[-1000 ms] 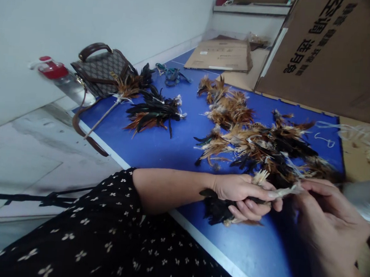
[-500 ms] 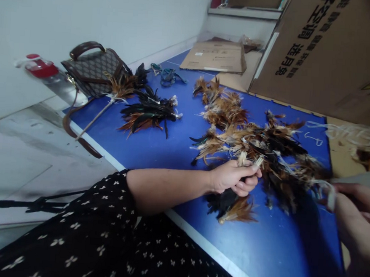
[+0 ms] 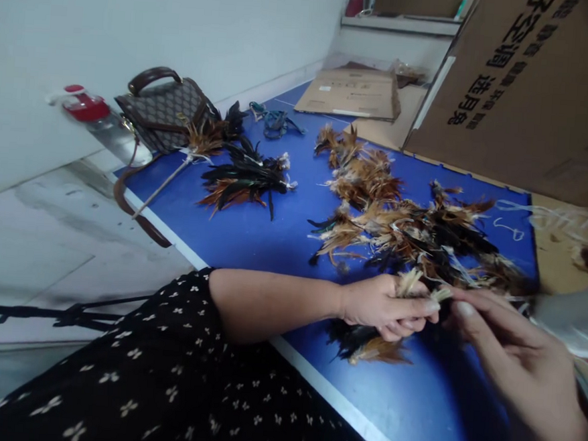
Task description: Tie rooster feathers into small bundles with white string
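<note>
In the head view my left hand (image 3: 391,308) is closed around feather bunches, their pale quill ends (image 3: 410,282) sticking up past the thumb. Most of these feathers are hidden by the fist. My right hand (image 3: 511,350) is right beside it, thumb and forefinger pinched near the quill ends; what they hold is too small and blurred to make out. Below my left fist a bunch of black and brown feathers (image 3: 378,351) shows. Just beyond both hands a heap of brown and black feather bunches (image 3: 399,221) is spread over the blue table (image 3: 272,246).
On the left are a brown patterned handbag (image 3: 163,114), a red-capped water bottle (image 3: 104,126) and a feather duster on a stick (image 3: 162,188). Dark feather bunches (image 3: 247,177) lie nearby. Cardboard (image 3: 350,93) stands behind, with clear plastic string (image 3: 576,223) at right.
My right hand has moved left from the table's right side, where it held white string, up to my left hand. My left hand has shifted slightly right and down in view.
</note>
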Action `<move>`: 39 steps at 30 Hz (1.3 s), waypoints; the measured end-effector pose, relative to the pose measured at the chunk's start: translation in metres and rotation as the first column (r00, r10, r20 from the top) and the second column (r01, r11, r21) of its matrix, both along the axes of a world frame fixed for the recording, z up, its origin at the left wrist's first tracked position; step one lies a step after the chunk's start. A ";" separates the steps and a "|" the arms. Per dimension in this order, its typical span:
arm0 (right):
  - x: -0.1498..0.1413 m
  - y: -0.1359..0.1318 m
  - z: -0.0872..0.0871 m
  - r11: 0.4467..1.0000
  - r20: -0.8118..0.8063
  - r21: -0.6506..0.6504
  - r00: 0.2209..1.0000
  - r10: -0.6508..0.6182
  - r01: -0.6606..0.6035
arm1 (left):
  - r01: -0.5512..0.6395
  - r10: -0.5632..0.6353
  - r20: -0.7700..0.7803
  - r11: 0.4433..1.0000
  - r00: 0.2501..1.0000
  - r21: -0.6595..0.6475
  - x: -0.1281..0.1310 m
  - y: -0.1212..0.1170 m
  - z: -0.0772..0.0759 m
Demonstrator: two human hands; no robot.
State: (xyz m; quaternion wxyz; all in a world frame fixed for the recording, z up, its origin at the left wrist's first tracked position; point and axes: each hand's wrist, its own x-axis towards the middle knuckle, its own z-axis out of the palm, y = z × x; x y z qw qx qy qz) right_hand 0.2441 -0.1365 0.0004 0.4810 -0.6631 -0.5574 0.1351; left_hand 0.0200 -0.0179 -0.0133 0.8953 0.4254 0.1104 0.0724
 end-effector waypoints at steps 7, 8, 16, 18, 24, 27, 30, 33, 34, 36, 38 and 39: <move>-0.021 0.009 0.005 0.984 -0.089 -0.005 0.980 0.178 -0.179 | 0.191 -0.188 -0.050 0.980 0.981 0.057 0.001 -0.001 -0.006; -0.021 0.009 0.004 0.978 -0.088 -0.008 0.974 0.209 -0.210 | 0.230 -0.227 -0.048 0.971 0.973 0.065 0.002 -0.002 -0.009; -0.028 0.013 0.003 0.923 -0.093 -0.071 0.924 0.371 -0.378 | 0.278 -0.255 -0.249 0.958 0.934 0.062 0.008 -0.010 -0.022; -0.033 0.013 0.004 0.940 -0.139 -0.118 0.942 0.304 -0.321 | 0.241 -0.199 -0.293 0.964 0.935 0.113 0.008 -0.014 -0.022; -0.033 0.012 -0.002 0.959 -0.235 -0.248 0.969 0.075 -0.135 | 0.194 -0.140 -0.265 0.963 0.954 0.189 0.006 -0.014 -0.017; -0.024 0.014 -0.007 0.958 -0.388 -0.268 0.922 -0.006 -0.107 | 0.156 -0.144 -0.152 0.986 0.978 0.065 0.005 0.004 -0.007; -0.017 0.017 -0.010 0.954 -0.564 -0.274 0.823 -0.060 -0.118 | 0.141 -0.153 -0.120 0.984 0.981 -0.105 0.005 0.026 0.002; -0.017 0.019 -0.011 0.956 -0.656 -0.269 0.749 -0.092 -0.118 | 0.165 -0.185 -0.131 0.975 0.974 -0.150 0.004 0.037 0.005; -0.019 0.020 -0.011 0.956 -0.674 -0.257 0.735 -0.071 -0.143 | 0.167 -0.189 -0.144 0.975 0.971 -0.149 0.003 0.038 0.005; -0.024 0.020 -0.012 0.950 -0.698 -0.221 0.716 0.005 -0.221 | 0.187 -0.210 -0.170 0.972 0.963 -0.140 0.002 0.036 0.003; -0.029 0.019 -0.014 0.939 -0.698 -0.196 0.712 0.069 -0.284 | 0.208 -0.227 -0.172 0.970 0.958 -0.122 0.003 0.032 -0.001; -0.031 0.019 -0.015 0.939 -0.679 -0.190 0.729 0.087 -0.288 | 0.205 -0.221 -0.162 0.972 0.962 -0.111 0.003 0.029 -0.003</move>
